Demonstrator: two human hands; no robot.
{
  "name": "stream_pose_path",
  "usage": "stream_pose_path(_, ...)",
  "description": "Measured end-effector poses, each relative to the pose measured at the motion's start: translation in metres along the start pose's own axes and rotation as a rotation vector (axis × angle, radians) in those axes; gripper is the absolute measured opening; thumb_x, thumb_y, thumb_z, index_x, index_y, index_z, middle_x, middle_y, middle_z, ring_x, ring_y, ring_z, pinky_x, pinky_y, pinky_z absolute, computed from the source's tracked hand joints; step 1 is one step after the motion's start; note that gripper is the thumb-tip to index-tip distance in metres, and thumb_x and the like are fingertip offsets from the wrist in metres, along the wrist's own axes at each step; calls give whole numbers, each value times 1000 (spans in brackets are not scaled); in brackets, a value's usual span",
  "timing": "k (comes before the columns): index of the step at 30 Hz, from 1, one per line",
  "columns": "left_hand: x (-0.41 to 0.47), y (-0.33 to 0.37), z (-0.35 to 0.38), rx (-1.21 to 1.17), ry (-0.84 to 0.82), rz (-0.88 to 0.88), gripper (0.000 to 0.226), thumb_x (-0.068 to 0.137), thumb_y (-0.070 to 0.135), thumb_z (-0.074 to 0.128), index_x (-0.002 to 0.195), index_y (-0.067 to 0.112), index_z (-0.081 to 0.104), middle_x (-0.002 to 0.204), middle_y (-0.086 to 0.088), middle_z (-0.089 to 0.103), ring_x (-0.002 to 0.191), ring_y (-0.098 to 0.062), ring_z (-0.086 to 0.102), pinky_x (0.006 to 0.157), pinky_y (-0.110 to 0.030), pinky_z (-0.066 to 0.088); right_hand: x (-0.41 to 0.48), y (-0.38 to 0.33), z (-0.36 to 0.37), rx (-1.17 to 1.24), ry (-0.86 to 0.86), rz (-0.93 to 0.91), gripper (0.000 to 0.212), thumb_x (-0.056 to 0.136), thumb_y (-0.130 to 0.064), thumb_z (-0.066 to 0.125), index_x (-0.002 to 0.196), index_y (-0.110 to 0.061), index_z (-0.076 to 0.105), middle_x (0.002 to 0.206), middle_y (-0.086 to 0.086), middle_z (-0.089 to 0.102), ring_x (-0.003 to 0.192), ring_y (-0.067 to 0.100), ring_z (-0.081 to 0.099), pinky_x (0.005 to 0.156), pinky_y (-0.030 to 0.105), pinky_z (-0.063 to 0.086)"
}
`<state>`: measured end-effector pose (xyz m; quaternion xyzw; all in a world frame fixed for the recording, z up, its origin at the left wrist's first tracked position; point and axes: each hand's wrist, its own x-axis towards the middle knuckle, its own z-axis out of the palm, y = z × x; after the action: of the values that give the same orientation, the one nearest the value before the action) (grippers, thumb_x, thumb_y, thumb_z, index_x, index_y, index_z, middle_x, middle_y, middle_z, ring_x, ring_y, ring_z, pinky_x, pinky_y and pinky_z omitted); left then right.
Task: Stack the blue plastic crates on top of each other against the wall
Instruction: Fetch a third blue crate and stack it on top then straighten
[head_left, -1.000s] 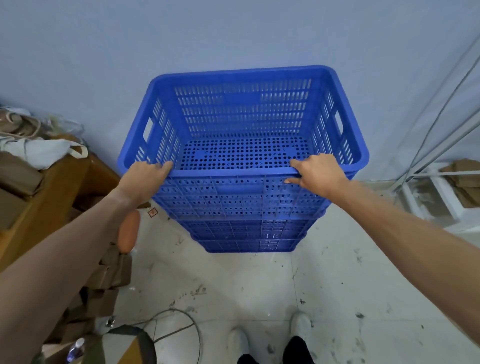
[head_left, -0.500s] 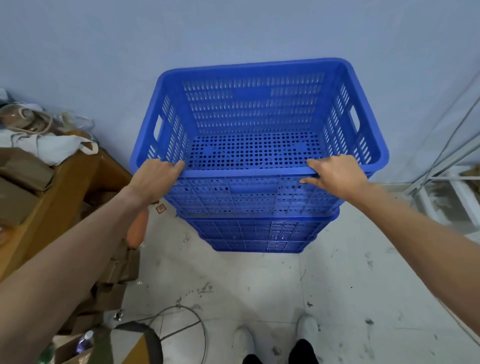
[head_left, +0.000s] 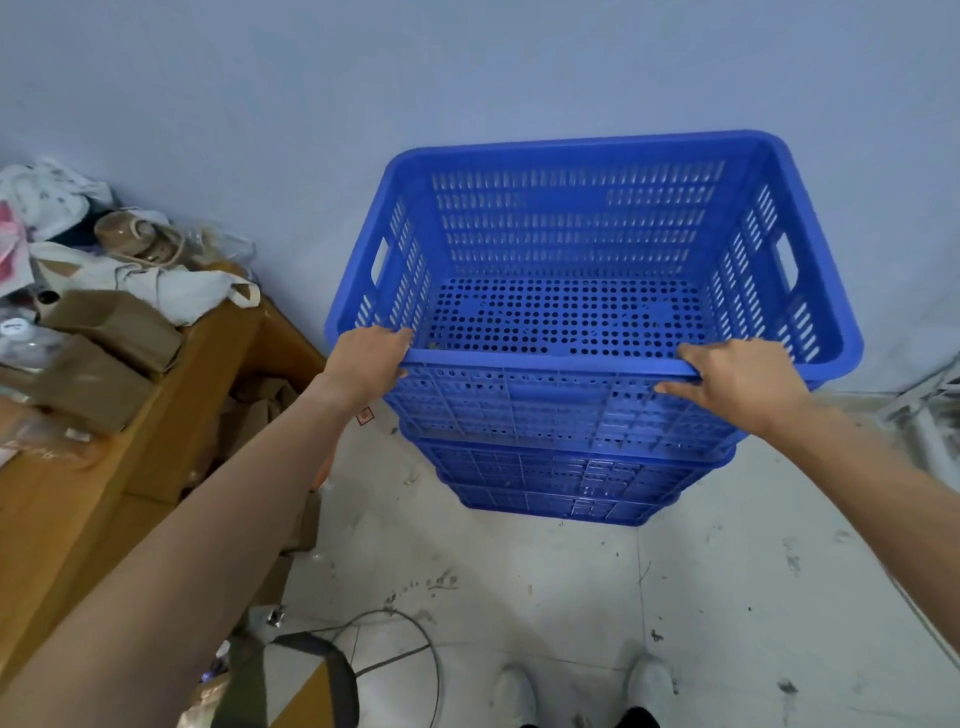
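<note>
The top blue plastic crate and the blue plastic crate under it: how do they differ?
The top blue plastic crate shows its open, empty inside; the lower blue plastic crate shows only its front wall. The left hand and right hand grip the top crate's near rim; nothing touches the lower crate except the top one. Both are blue, perforated and by the wall.

There is a single view, from a wide-angle camera worn on the person's head. It looks forward and steeply down, facing the wall head-on. The top blue crate sits close in the upper middle, at arm's length, with both forearms reaching in from the lower corners. The floor fills the lower frame down to the person's white shoes at the bottom edge. Straight lines bow near the edges.
</note>
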<state>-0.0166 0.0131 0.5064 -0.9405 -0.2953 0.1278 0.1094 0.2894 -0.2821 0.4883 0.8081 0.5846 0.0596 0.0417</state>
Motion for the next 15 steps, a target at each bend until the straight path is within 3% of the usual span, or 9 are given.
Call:
stream_pose_path(5, 3, -12, -1, 9, -86, -36, 29, 91, 36, 65, 113, 18, 60, 101, -5, 68, 93, -26, 64, 77, -40, 55, -2, -4, -1, -29, -23, -15, 46, 84, -64, 56, 73, -22, 42, 45, -7, 33, 42, 21, 43, 43, 24, 32)
stream_pose_path(9, 2, -13, -1, 39, -18, -43, 32, 91, 39, 64, 118, 22, 64, 104, -3, 70, 97, -25, 65, 77, -38, 53, 1, 0, -7, -26, -30, -14, 48, 86, -68, 49, 78, -22, 42, 48, -6, 35, 50, 22, 44, 46, 26, 29)
stream_pose_path(13, -1, -8, 2, 78, -22, -33, 26, 92, 37, 62, 113, 21, 64, 100, -3, 70, 95, -24, 65, 76, -37, 53, -3, 5, -7, -26, -49, -2, 50, 86, -70, 47, 85, -20, 50, 60, 1, 58, 54, 23, 49, 48, 27, 32)
stream_pose_path(15, -6, -2, 3, 66, -29, -41, 24, 92, 34, 61, 112, 20, 63, 101, -4, 70, 95, -24, 65, 77, -38, 54, -7, 3, -5, -4, -51, 0, 50, 86, -68, 48, 81, -19, 45, 62, 2, 60, 54, 23, 52, 48, 27, 34)
